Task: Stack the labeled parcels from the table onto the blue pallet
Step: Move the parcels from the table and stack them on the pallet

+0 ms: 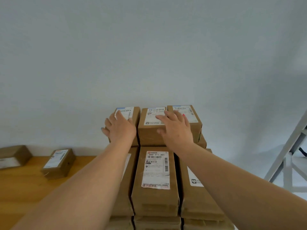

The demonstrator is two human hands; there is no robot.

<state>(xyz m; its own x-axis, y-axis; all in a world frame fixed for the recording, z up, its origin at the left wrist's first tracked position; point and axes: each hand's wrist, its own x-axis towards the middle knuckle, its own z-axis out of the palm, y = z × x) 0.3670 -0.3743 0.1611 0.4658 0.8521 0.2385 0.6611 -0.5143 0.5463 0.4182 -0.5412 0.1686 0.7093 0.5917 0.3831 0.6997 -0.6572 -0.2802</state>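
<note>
Hands (147, 128) flat atop far-row parcels (150, 130), stack top.

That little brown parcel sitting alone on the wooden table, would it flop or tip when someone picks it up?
The parcel on the table is a squarish cardboard box, so it is probably stiff, not floppy. It lies flat on a broad face, so a push would likely slide it rather than tip it. Its small size suggests one hand could lift it; its weight cannot be judged.

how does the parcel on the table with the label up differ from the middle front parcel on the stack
The table parcel lies alone on the wooden table, turned at an angle; the stack parcel sits squarely between neighbours on top of other parcels. The table parcel looks smaller, though it is farther away. The stack parcel's label shows large printed digits; the table parcel's is blurred. Both are brown cardboard with white labels.
</note>
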